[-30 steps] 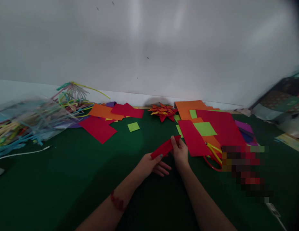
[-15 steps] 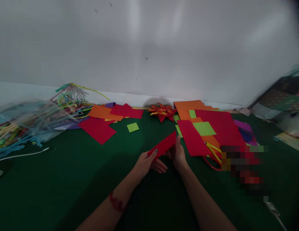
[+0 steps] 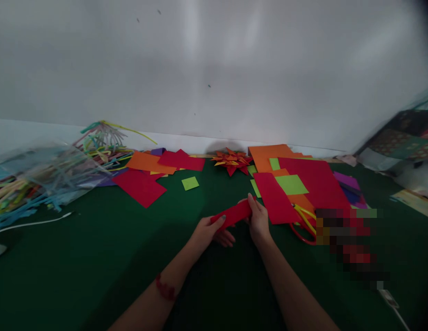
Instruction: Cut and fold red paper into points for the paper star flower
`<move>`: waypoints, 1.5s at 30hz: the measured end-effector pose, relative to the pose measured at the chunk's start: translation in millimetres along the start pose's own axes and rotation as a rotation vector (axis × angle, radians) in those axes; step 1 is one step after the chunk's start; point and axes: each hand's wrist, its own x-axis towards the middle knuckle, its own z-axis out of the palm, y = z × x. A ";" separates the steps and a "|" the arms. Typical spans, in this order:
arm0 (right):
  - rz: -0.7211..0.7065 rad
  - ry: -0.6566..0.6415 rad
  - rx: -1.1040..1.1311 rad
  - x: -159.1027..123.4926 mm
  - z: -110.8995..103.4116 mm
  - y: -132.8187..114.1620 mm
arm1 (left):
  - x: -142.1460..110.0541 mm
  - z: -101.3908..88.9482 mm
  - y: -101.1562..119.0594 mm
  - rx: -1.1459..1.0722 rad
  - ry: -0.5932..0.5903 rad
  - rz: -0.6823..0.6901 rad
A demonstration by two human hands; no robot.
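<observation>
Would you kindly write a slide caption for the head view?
Left hand and right hand hold a red paper piece above a green surface, a spiky red-orange ornament beyond.

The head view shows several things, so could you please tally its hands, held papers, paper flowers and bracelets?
Left hand and right hand: 2
Held red paper: 1
Paper flower: 1
Red bracelet: 1
Total: 5

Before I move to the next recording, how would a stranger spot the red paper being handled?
Start with the green tabletop and find the spiky red-and-orange paper flower near its back edge. Nearer the viewer, the left hand and right hand grip opposite ends of the red paper. Unlike the other red sheets, it is in hand.
</observation>
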 end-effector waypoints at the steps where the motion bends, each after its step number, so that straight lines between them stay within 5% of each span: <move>1: -0.007 -0.006 -0.016 -0.3 -0.1 0.1 | 0.4 0.4 0.4 -0.001 0.066 0.015; 5: -0.040 -0.043 -0.090 -1.0 -0.2 1.4 | 1.1 0.1 2.0 0.007 0.243 0.085; 15: 0.009 -0.143 -0.023 -1.2 6.5 2.8 | 4.9 -2.7 -1.9 -0.018 0.299 0.185; 30: 0.003 -0.155 -0.024 -1.1 6.7 2.6 | 3.7 -7.3 -3.2 -0.130 0.313 0.215; 41: -0.015 -0.126 -0.016 5.5 -0.3 8.5 | -8.7 3.4 8.0 0.203 0.291 0.238; 45: 0.029 -0.132 -0.049 5.8 -0.8 10.2 | -8.4 4.9 6.8 0.162 0.232 0.276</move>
